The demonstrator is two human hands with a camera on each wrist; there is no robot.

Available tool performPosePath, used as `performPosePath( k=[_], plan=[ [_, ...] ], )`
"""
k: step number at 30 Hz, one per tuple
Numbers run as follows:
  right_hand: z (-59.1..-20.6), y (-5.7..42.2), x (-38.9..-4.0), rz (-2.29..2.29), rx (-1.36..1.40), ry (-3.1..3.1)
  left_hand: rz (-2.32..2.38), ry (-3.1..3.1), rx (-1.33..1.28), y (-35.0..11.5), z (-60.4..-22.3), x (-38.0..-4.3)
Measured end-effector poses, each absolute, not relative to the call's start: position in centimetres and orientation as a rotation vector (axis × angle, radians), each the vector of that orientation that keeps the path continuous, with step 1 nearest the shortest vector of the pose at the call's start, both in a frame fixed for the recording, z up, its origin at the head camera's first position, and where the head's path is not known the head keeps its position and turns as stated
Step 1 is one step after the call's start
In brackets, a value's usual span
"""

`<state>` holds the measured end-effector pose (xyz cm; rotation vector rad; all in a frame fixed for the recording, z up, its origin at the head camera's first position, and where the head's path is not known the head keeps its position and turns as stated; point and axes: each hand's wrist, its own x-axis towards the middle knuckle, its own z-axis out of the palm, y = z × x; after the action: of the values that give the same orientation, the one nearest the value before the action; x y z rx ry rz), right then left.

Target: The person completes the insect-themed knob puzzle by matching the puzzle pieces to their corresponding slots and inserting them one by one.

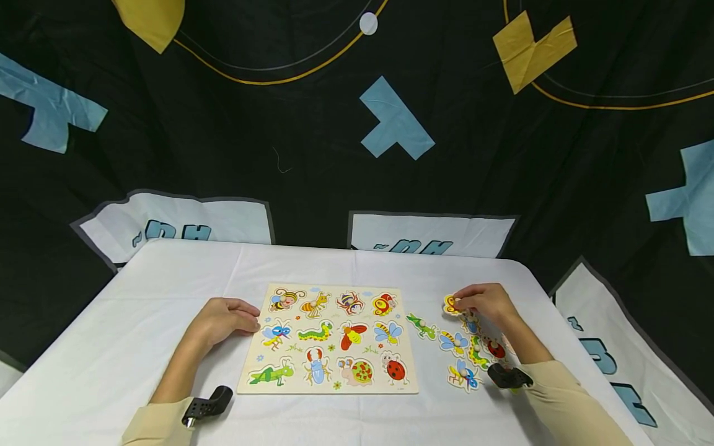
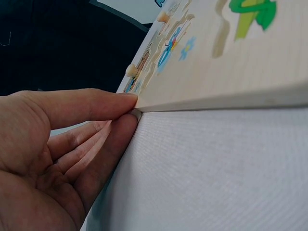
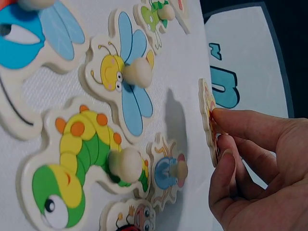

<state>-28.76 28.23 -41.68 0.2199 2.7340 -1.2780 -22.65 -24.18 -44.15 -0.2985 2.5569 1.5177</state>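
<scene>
A wooden insect puzzle board (image 1: 344, 341) lies flat on the white table. My left hand (image 1: 225, 321) pinches its left edge between thumb and finger; in the left wrist view the fingertips (image 2: 126, 103) meet at the board's rim. My right hand (image 1: 489, 302) holds a yellow puzzle piece (image 1: 450, 305), seen edge-on in the right wrist view, above the loose pieces. Below it are a blue beetle piece (image 3: 166, 172), a caterpillar piece (image 3: 89, 159), a dragonfly piece (image 3: 126, 72) and a ladybug piece (image 1: 494, 348), partly hidden by the right arm in the head view.
Also right of the board lie a grasshopper piece (image 1: 422, 326) and a mosquito piece (image 1: 464, 376). Wooden knobs (image 2: 132, 70) stand up from the board in the left wrist view. A black curtain (image 1: 312, 142) with blue and gold shapes hangs behind the table (image 1: 184, 279).
</scene>
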Motion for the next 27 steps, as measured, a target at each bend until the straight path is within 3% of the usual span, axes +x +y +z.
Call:
performPosePath(
  k=[27],
  plan=[
    [-41.8, 24.6, -29.6, -1.264, 0.172, 2.75, 1.481, 2.578, -0.309, -24.2, -44.3, -22.7]
  ],
)
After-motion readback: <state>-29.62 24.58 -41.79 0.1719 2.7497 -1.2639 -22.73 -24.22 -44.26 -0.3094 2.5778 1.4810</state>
